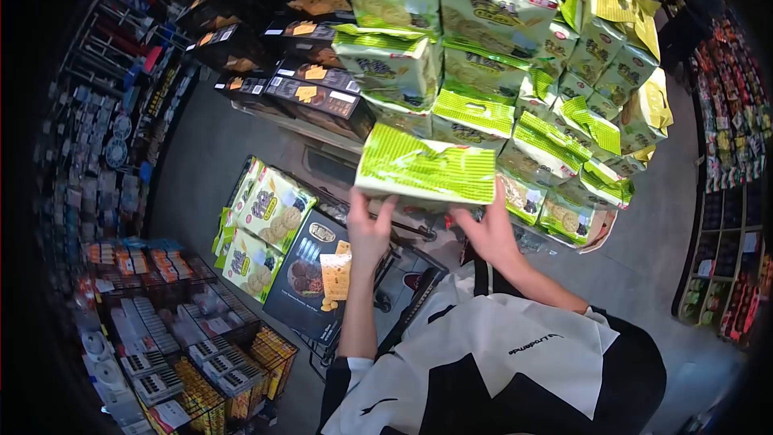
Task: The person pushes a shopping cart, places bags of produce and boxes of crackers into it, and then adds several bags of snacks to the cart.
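Note:
A green and white snack package (427,167) is held level between my two hands, in front of the stacked display. My left hand (371,225) grips its lower left end, with the thumb along the near side. My right hand (489,229) holds the lower right end, its fingers partly hidden by the package. Just beyond it lie similar green packages (473,117) in stacked rows. Below and left of my left hand are more green packages (278,209) and a dark box with cracker pictures (310,274), on a cart.
Dark cracker boxes (318,101) are stacked at the upper left of the display. Wire baskets with small goods (193,338) stand at the lower left. Shelves of goods line both sides, the right one (717,250) beyond grey floor (652,225). The cart frame (415,298) is close to my body.

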The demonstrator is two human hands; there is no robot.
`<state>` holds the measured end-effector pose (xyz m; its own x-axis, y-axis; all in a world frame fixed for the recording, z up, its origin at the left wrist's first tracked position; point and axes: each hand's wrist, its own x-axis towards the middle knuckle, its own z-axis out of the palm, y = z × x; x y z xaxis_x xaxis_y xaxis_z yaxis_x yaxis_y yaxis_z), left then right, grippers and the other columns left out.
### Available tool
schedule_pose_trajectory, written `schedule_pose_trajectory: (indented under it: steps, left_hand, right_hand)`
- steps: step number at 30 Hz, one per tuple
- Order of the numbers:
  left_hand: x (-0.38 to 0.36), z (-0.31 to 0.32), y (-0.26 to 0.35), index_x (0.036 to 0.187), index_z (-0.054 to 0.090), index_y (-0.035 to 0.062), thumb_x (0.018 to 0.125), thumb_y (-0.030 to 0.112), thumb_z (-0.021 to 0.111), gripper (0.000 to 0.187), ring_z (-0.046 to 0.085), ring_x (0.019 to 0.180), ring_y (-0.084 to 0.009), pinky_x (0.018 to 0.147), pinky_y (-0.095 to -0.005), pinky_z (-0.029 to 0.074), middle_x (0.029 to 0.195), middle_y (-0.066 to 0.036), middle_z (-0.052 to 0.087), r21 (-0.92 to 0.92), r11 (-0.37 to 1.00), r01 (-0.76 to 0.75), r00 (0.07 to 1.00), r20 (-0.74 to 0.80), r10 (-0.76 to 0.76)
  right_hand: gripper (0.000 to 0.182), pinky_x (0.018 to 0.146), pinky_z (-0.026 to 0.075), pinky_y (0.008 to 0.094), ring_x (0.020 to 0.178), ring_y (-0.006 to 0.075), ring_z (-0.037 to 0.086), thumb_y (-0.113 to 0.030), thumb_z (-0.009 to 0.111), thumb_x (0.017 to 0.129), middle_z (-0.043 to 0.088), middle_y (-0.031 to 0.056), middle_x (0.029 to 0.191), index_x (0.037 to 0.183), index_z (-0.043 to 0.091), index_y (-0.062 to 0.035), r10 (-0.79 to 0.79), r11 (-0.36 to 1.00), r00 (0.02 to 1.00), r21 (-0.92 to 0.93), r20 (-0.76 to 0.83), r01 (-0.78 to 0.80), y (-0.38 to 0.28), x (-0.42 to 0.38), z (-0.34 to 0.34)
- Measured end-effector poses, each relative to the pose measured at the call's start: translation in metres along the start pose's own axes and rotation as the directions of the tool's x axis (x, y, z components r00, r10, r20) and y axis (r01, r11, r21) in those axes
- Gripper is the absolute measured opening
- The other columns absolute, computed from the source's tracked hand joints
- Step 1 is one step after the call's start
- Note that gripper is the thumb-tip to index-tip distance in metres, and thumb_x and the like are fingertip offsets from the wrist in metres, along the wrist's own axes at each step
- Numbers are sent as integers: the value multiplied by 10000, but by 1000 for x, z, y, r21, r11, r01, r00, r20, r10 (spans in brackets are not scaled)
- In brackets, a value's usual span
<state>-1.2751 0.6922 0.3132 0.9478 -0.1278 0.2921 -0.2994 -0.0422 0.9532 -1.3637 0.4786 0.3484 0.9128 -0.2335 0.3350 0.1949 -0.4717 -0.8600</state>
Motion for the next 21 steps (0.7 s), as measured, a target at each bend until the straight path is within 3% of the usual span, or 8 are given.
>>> schedule_pose_trajectory:
  steps: [3,4,7,10,13,14,18,21]
  left_hand:
    - [31,55,6,1321,514,-52,982,28,683,387,661,1097,-269,985,-375,501,1199,-204,688,-16,991,-130,988,83,131]
    - [40,72,10,1376,482,-43,998,26,669,428,617,1166,-258,1030,-369,470,1260,-184,648,-24,993,-116,988,104,118]
    - [67,108,25,1442,443,-35,1020,60,663,486,552,1269,-265,1108,-394,407,1347,-190,585,70,982,-174,980,111,166]
    - [95,134,39,1463,434,-20,1015,82,673,518,536,1205,-281,1097,-420,391,1322,-196,503,239,918,-315,949,66,308]
    - [112,152,51,1470,437,-1,1020,87,669,514,528,1116,-284,1020,-398,436,1297,-179,426,270,938,-216,974,-8,227]
    - [118,157,49,1495,433,26,1015,94,675,542,477,1042,-243,883,-369,489,1247,-146,385,156,965,-212,975,-30,219]
    - [137,167,18,1546,344,39,1009,48,657,621,545,1140,-231,919,-349,544,1347,-155,395,-38,995,-94,995,-45,92]
    - [130,176,31,1561,309,47,1024,21,638,630,550,1220,-216,950,-352,569,1458,-172,350,-264,961,-81,985,-167,37]
  right_hand:
    - [581,1151,372,429,1311,394,473,-49,730,880,493,222,1394,1416,520,21,96,995,986,45,-137,-91,12,10,-32]
    - [444,1090,417,372,1222,283,560,-37,739,919,512,142,1291,1334,593,24,78,997,972,46,-220,-70,14,17,-38]
    - [552,1143,379,424,1311,376,483,-42,732,882,520,206,1356,1396,539,21,0,999,956,47,-295,14,13,44,-66]
    - [585,1149,375,420,1322,356,480,-46,737,881,524,184,1363,1419,519,22,-34,996,940,68,-340,61,13,73,-83]
    - [679,1142,379,416,1326,345,479,-56,745,884,529,182,1360,1494,456,11,-101,994,935,1,-340,108,16,102,-94]
    - [702,1140,380,416,1327,343,477,-58,748,883,530,184,1359,1510,441,8,-102,995,937,-15,-335,103,19,111,-95]
    - [779,1127,403,422,1324,361,496,-114,736,913,518,217,1392,1587,361,-1,2,999,961,32,-278,7,49,137,-94]
    - [764,1157,406,413,1358,365,508,-145,704,950,489,242,1456,1599,336,15,-2,999,963,34,-270,12,80,144,-86]
